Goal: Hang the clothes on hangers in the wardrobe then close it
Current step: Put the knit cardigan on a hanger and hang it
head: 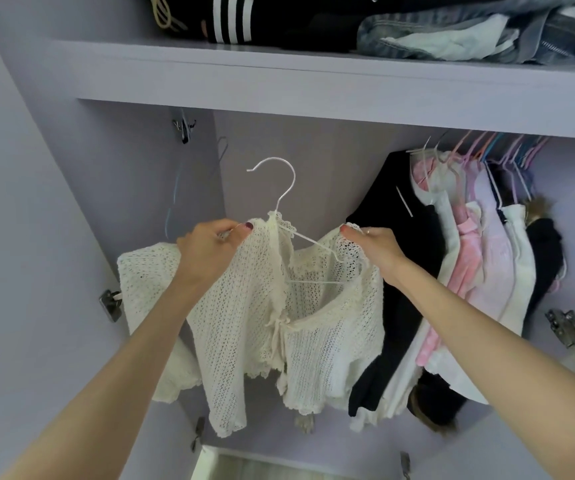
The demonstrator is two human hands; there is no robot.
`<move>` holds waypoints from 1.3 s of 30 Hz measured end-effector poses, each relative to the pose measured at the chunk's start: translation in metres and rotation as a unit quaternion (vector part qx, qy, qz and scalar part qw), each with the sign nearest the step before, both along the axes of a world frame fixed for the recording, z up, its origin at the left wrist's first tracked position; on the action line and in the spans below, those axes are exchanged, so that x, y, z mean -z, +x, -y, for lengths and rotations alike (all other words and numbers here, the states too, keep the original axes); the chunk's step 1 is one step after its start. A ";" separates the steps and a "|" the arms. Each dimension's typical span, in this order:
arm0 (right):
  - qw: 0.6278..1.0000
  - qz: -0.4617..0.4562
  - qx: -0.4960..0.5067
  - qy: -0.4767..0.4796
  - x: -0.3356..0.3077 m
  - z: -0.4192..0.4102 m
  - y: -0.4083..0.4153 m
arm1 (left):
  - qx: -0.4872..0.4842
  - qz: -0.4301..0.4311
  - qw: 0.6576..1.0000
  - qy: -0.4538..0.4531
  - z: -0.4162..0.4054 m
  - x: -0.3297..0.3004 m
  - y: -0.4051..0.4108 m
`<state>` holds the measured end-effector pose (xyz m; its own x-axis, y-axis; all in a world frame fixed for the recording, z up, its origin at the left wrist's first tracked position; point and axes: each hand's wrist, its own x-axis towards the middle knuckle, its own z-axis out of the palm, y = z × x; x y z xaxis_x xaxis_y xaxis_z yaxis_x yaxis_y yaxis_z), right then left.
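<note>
A cream crochet cardigan (244,323) hangs in front of the open wardrobe on a white wire hanger (284,188), whose hook points up and left. My left hand (209,247) grips the cardigan's left shoulder. Its right shoulder is pinched in my right hand (376,247), over the hanger's right end. The hanger's lower bar shows through the open neckline. The hook is below the shelf and touches nothing.
Hung clothes (469,254), black, white and pink, crowd the right half of the wardrobe on several hangers. An empty blue hanger (175,199) hangs at the left. The lilac shelf (313,84) above holds folded dark clothes and denim (486,32). Door hinges (564,327) flank the opening.
</note>
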<state>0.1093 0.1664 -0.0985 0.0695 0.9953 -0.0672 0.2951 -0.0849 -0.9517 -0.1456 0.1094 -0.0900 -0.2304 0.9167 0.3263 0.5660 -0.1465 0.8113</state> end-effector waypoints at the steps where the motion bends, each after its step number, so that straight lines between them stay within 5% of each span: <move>1: 1.000 0.006 -0.009 0.008 -0.002 0.000 -0.005 | -0.003 -0.014 1.000 -0.005 -0.001 0.001 0.001; 6: 0.998 -0.026 -0.053 0.023 -0.022 0.002 -0.031 | -0.004 -0.116 0.993 -0.027 -0.001 0.009 0.008; 10: 0.984 0.025 -0.174 -0.022 -0.028 0.013 -0.040 | -0.024 -0.058 0.998 -0.024 0.000 0.004 0.005; 14: 0.965 -0.052 -0.244 -0.077 -0.024 0.007 -0.028 | -0.038 -0.011 0.999 -0.027 0.002 0.004 -0.011; 18: 0.911 0.299 -0.281 0.046 -0.017 0.006 -0.029 | -0.010 0.096 0.995 -0.016 0.006 0.001 -0.011; 20: 0.878 0.385 -0.254 0.126 -0.013 0.007 -0.034 | -0.002 0.098 0.995 0.001 0.007 -0.002 -0.007; 28: 0.913 0.349 -0.151 0.146 0.000 -0.007 -0.003 | -0.125 0.000 0.985 0.120 0.005 -0.021 -0.042; 33: 0.945 0.246 -0.134 0.169 -0.005 -0.008 0.006 | -0.057 -0.118 0.991 0.023 0.003 -0.011 -0.049; 37: 0.929 0.264 -0.150 0.210 -0.009 -0.006 -0.004 | 0.005 -0.332 0.943 -0.038 -0.004 -0.004 -0.040; 39: 0.922 0.278 -0.154 0.222 -0.010 -0.007 -0.008 | 0.069 -0.311 0.945 -0.073 -0.006 -0.002 -0.031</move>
